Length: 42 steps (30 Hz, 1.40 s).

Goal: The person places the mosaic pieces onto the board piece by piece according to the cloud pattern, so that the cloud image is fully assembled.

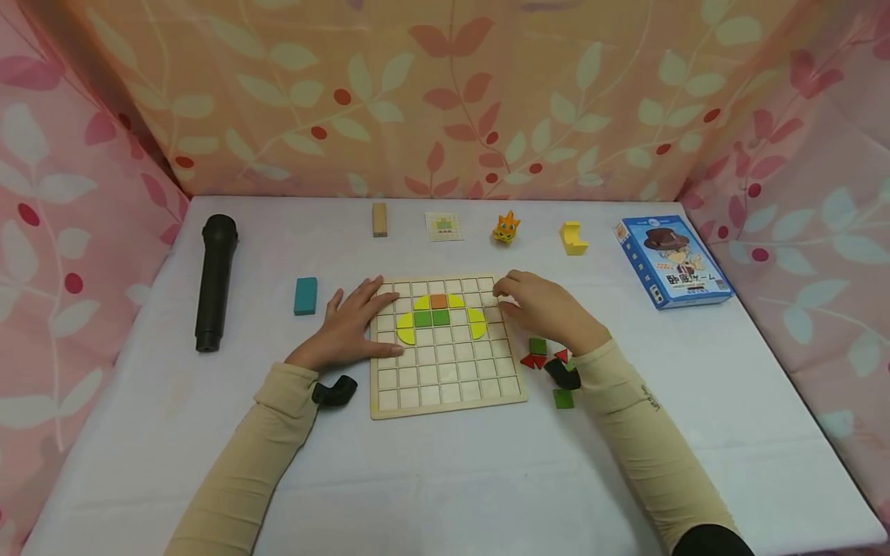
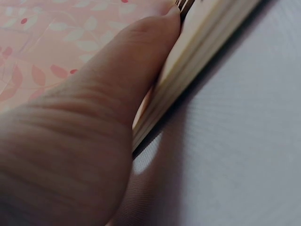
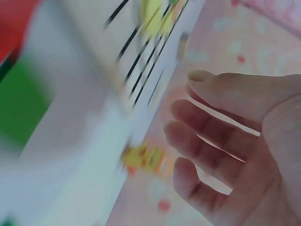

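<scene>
A pale wooden grid board (image 1: pixel 438 374) lies in the middle of the table. Set in its upper squares are an orange square tile (image 1: pixel 438 301), two green square tiles (image 1: pixel 440 317) and yellow curved tiles (image 1: pixel 477 324) on both sides. My left hand (image 1: pixel 351 324) rests spread over the board's left edge, its thumb (image 2: pixel 141 47) lying along the board in the left wrist view. By the upper right corner is my right hand (image 1: pixel 545 309), fingers loosely bent. In the right wrist view nothing shows between its thumb and fingers (image 3: pixel 207 155).
Loose green (image 1: pixel 563 398) and red tiles (image 1: pixel 533 361) lie right of the board near the right wrist. Behind stand a wooden block (image 1: pixel 379 220), pattern card (image 1: pixel 443 226), orange figure (image 1: pixel 505 228) and yellow piece (image 1: pixel 573 239). A microphone (image 1: pixel 216 286), teal block (image 1: pixel 305 296) and blue box (image 1: pixel 671 262) flank them.
</scene>
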### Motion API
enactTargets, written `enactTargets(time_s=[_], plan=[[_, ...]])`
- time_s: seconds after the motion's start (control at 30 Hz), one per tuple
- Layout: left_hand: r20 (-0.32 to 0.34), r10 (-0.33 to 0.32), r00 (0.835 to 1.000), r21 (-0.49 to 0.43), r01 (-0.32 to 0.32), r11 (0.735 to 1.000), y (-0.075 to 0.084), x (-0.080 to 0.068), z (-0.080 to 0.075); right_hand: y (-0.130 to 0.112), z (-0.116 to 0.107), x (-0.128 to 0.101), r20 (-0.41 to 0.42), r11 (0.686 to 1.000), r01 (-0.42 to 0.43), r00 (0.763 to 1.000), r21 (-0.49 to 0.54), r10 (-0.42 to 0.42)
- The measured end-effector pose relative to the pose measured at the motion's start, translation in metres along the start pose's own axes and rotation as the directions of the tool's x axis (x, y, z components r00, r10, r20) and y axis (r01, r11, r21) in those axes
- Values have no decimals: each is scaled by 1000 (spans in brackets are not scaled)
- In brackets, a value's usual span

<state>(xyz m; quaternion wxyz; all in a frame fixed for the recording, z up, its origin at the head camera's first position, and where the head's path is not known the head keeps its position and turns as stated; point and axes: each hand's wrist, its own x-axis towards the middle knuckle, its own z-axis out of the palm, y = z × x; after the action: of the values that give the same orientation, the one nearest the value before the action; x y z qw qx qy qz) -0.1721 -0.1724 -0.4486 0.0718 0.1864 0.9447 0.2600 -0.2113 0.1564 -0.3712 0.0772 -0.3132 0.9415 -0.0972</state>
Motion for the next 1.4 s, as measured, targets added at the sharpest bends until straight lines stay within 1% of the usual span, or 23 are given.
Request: enactTargets(time_s=[0.1,0.2,0.4,0.53,0.67,0.97,1.1,1.3,1.4], plan=[[3,-1,1000,4,1,1000,0,0,0,20,-3,-17,25,997,-76,997,-5,76],[4,-3,1000,10,3,1000,-1,0,0,38,-4,-33,54,991,-134,990,-5,134],[-3,3,1000,7,-3,1000,-2,0,1,63,-1,-61,113,971,-232,968,51,225],[-3,6,1000,9,-6,1000,-2,0,2,71,1,-74,162,956,-276,952,97,258],[3,2,1000,17,-2,1000,-2,0,3,78,5,-82,182,956,-271,951,111,249],[9,-29,1000,12,29,1000,-1,-1,3,81,13,-84,153,958,-264,957,116,245],[12,-26,1000,15,26,1000,-2,-1,3,78,13,-81,158,956,-271,955,108,253],[15,-30,999,-1,30,1000,-1,-1,1,69,9,-69,130,956,-273,957,110,258],[15,-33,999,-5,33,999,-1,0,1,59,6,-59,98,962,-246,967,117,236]])
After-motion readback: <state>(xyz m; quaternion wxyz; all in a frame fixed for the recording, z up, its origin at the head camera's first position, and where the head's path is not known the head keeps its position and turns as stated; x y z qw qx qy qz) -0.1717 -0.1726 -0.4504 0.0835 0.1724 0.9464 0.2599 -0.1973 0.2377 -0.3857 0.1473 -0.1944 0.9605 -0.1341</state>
